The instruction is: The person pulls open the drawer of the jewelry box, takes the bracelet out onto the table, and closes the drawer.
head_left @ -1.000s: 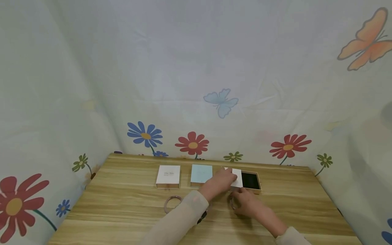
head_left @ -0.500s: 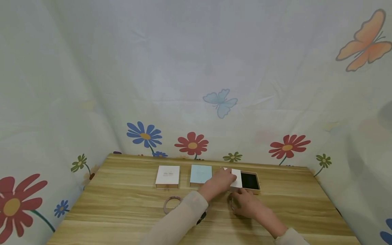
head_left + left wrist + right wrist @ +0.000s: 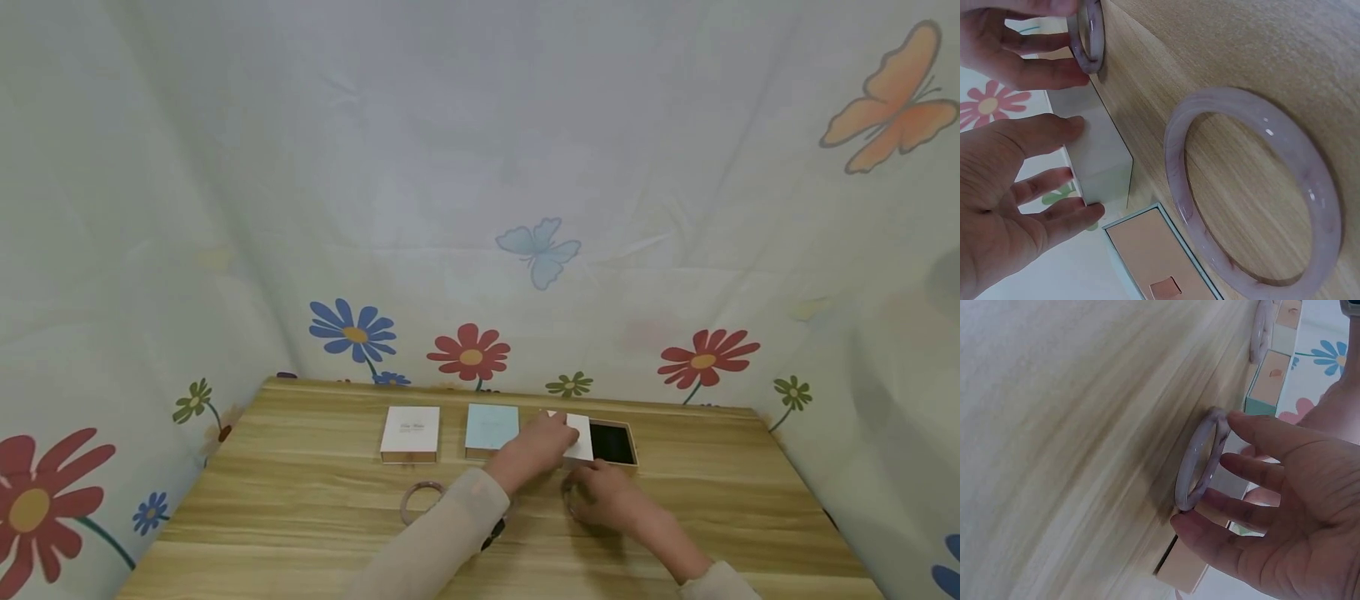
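Note:
In the head view my left hand (image 3: 543,443) reaches across to a white sliding box (image 3: 581,437). Its thumb and fingers grip opposite sides of the box's sleeve, as the left wrist view shows. The drawer (image 3: 613,442) sticks out at the right, with a black lining. Just in front of the box, my right hand (image 3: 603,496) holds a pale purple marbled bangle (image 3: 1189,464) by its edges, thumb at one end and fingers at the other. The bangle is tilted up on edge, close over the table. Another similar bangle (image 3: 1175,181) lies under my left forearm.
A light blue box (image 3: 492,427) and a second white box with printing (image 3: 411,430) stand to the left in the same row. In front of them lies a third bangle (image 3: 406,503), partly near my left sleeve. A flowered cloth (image 3: 420,275) hangs behind the wooden table (image 3: 300,483).
My right hand has turned slightly with the bangle, which shows less between the fingers now. The left hand and the boxes stay in place.

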Motion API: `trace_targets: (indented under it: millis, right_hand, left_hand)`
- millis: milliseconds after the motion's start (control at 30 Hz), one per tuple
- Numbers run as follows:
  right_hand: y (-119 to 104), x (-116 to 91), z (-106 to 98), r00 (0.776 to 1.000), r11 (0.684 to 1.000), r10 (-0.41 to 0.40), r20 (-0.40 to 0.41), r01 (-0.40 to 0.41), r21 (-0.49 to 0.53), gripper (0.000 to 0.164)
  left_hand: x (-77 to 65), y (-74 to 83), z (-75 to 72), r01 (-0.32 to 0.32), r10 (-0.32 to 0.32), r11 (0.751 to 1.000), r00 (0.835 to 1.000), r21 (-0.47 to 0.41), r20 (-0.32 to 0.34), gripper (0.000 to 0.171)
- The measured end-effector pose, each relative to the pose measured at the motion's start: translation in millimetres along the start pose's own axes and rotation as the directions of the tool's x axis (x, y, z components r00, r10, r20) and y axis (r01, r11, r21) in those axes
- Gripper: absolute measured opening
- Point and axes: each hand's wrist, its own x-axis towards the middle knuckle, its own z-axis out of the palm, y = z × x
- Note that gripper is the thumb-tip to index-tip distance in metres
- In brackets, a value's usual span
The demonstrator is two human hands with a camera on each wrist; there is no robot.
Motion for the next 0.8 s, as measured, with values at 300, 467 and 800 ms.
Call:
trace_targets:
  millis: [300, 467, 800]
  right_hand:
    - [11.8, 4.9, -12.7, 0.982, 0.985, 0.172, -0.082, -0.171, 0.019, 0.02]
    - [23.1, 6.1, -23.3, 0.974, 0.979, 0.203, -0.096, -0.201, 0.037, 0.013]
    - [50.0, 1.1, -32.9, 0.938, 0.941, 0.334, -0.093, -0.327, 0.083, 0.02]
  left_hand:
    - [-0.2, -0.8, 0.3, -0.01, 0.011, 0.999, 1.0, 0.031, -0.014, 0.03]
    - [-1.3, -1.8, -2.1, -0.013, 0.013, 1.0, 1.0, 0.013, -0.028, 0.029]
    - [-1.8, -2.4, -2.2, -0.019, 0.019, 1.0, 1.0, 0.01, -0.012, 0.031]
